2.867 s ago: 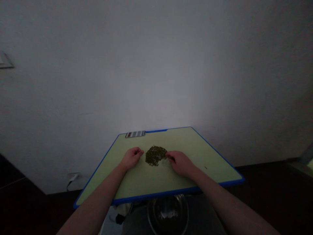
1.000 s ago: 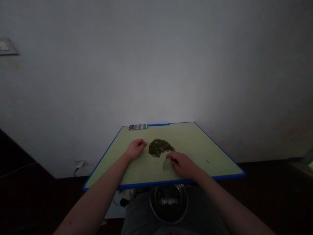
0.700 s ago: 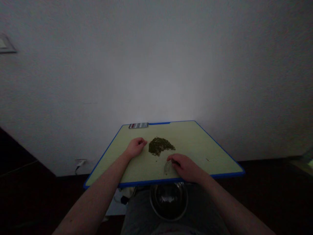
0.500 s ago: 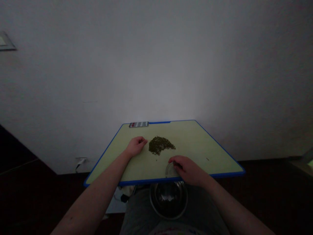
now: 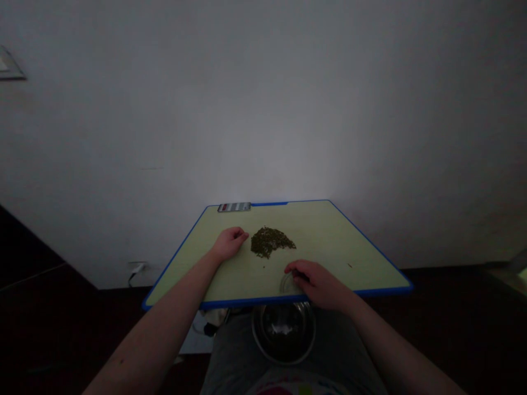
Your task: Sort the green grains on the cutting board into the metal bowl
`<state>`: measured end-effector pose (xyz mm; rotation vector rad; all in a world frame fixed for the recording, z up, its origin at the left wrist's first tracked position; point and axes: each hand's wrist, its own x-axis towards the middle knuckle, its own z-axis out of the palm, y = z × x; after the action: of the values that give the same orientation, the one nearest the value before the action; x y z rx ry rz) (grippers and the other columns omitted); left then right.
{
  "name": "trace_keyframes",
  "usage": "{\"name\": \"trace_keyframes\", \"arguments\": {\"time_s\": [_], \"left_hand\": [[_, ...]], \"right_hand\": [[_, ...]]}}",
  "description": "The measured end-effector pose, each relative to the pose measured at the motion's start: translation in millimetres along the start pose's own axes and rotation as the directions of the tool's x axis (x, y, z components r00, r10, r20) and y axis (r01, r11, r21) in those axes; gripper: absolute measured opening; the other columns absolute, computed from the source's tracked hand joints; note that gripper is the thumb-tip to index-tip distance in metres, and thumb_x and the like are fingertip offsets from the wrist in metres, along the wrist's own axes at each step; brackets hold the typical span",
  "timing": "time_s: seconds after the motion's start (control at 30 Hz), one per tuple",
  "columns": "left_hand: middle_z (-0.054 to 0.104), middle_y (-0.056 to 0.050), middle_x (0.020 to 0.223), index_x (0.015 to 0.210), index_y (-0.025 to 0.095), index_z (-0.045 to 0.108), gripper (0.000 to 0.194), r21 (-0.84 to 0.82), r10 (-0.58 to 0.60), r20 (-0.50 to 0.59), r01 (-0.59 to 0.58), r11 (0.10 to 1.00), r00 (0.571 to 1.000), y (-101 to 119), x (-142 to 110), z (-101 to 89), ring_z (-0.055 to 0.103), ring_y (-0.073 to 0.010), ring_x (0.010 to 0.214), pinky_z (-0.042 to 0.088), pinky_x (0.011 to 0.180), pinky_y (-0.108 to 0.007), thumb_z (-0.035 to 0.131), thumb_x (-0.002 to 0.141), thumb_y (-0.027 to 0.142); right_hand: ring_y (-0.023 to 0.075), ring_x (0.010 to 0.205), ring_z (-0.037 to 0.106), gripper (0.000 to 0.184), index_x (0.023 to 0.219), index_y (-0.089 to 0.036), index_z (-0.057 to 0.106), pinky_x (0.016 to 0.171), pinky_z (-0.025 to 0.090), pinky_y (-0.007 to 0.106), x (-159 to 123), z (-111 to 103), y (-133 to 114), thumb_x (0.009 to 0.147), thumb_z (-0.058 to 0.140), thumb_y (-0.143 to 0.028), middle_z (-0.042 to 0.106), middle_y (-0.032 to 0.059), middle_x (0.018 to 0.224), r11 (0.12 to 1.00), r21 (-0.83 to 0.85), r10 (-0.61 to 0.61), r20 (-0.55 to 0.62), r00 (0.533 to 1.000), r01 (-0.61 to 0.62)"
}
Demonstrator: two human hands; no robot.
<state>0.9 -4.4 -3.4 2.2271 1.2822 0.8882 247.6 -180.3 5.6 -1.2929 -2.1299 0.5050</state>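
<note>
A loose pile of small greenish-brown beans or seeds (image 5: 269, 241) lies on the pale yellow tabletop (image 5: 329, 236). Just to its left my left hand (image 5: 231, 243) rests on the table, fingers curled and thumb against the index finger; whether anything is between them is hidden. My right hand (image 5: 315, 281) is near the front edge, fingers wrapped on a clear, round-rimmed vessel (image 5: 287, 283), perhaps a dish or cup. Its far side is covered by the hand. On my lap, below the table edge, sits a shiny metal bowl (image 5: 284, 359); its contents are too dark to make out.
A phone (image 5: 234, 207) with a lit screen lies at the back left of the table, against the wall (image 5: 263, 109). A blue rim (image 5: 255, 300) borders the tabletop. A small dark sliver (image 5: 349, 265) lies at the right. A plugged-in cord (image 5: 135, 270) shows low on the left wall.
Both hands keep nearly the same places and grips. The whole view has shifted very slightly; the pile looks unchanged.
</note>
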Motion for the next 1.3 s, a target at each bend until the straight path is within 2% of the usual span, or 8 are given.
{"name": "trace_keyframes", "arguments": {"time_s": [0.2, 0.37, 0.5, 0.63, 0.73, 0.93, 1.3], "left_hand": [[0.051, 0.002, 0.054, 0.061, 0.017, 0.054, 0.033, 0.002, 0.011, -0.005, -0.011, 1.0, 1.0, 2, -1, -1.2, 0.045, -0.0113, 0.055, 0.034, 0.053, -0.023, 0.045, 0.074, 0.045], [0.05, 0.001, 0.052, 0.06, 0.017, 0.054, 0.034, 0.029, -0.001, 0.003, 0.001, 1.0, 1.0, 2, -1, -1.5, 0.045, -0.012, 0.055, 0.033, 0.052, -0.024, 0.044, 0.074, 0.046], [0.048, 0.002, 0.052, 0.061, 0.017, 0.053, 0.034, 0.042, 0.007, 0.001, -0.007, 0.999, 1.0, 1, 0, -0.9, 0.044, -0.0118, 0.055, 0.032, 0.052, -0.024, 0.043, 0.075, 0.046], [0.049, 0.002, 0.054, 0.061, 0.017, 0.053, 0.034, 0.052, 0.022, -0.004, -0.021, 0.998, 1.0, 2, 0, -1.5, 0.044, -0.0116, 0.055, 0.033, 0.053, -0.024, 0.043, 0.075, 0.046], [0.05, 0.001, 0.054, 0.06, 0.017, 0.053, 0.034, 0.052, 0.021, 0.0, -0.021, 0.998, 1.0, 4, -1, -2.2, 0.044, -0.0118, 0.056, 0.033, 0.053, -0.024, 0.043, 0.075, 0.045], [0.049, 0.002, 0.055, 0.059, 0.017, 0.052, 0.034, 0.034, 0.023, -0.014, -0.022, 0.999, 1.0, 4, 0, -1.7, 0.044, -0.0115, 0.056, 0.033, 0.054, -0.024, 0.045, 0.074, 0.046], [0.05, 0.002, 0.054, 0.06, 0.016, 0.053, 0.033, 0.023, 0.018, -0.009, -0.018, 1.0, 1.0, 0, 0, -0.3, 0.044, -0.0112, 0.055, 0.033, 0.052, -0.024, 0.045, 0.074, 0.045]], "right_hand": [[0.017, 0.095, 0.053, 0.029, 0.105, -0.017, 0.056, 0.087, 0.04, 0.031, 9, 6, 5, 0.08, 0.042, -0.012, 0.06, 0.0069, 0.103, 0.997, -0.059, 0.048, -0.068, 0.997, -0.052], [0.0193, 0.099, 0.053, 0.032, 0.109, -0.014, 0.054, 0.09, 0.038, 0.032, 39, 14, 11, 0.081, 0.04, -0.013, 0.058, 0.0108, 0.109, 0.968, -0.199, 0.124, -0.156, 0.98, -0.154], [0.0187, 0.1, 0.053, 0.034, 0.109, -0.015, 0.055, 0.09, 0.037, 0.031, 67, 19, 10, 0.079, 0.041, -0.009, 0.059, 0.0097, 0.109, 0.962, -0.25, 0.085, -0.12, 0.989, -0.113], [0.0177, 0.098, 0.053, 0.031, 0.104, -0.016, 0.057, 0.088, 0.038, 0.03, 81, 22, 2, 0.077, 0.043, -0.008, 0.06, 0.0074, 0.105, 0.979, -0.2, -0.051, -0.017, 0.999, 0.046], [0.0167, 0.096, 0.053, 0.031, 0.103, -0.017, 0.057, 0.087, 0.038, 0.029, 79, 22, -4, 0.077, 0.043, -0.007, 0.06, 0.0064, 0.104, 0.981, -0.148, -0.121, 0.056, 0.991, 0.129], [0.0162, 0.091, 0.055, 0.029, 0.102, -0.018, 0.058, 0.083, 0.039, 0.028, 68, 15, -10, 0.078, 0.045, -0.009, 0.062, 0.0054, 0.099, 0.974, -0.1, -0.185, 0.177, 0.967, 0.205], [0.0157, 0.088, 0.054, 0.03, 0.101, -0.017, 0.058, 0.08, 0.039, 0.027, 54, 13, -12, 0.076, 0.045, -0.008, 0.062, 0.0053, 0.095, 0.979, -0.061, -0.182, 0.191, 0.965, 0.197]]}}
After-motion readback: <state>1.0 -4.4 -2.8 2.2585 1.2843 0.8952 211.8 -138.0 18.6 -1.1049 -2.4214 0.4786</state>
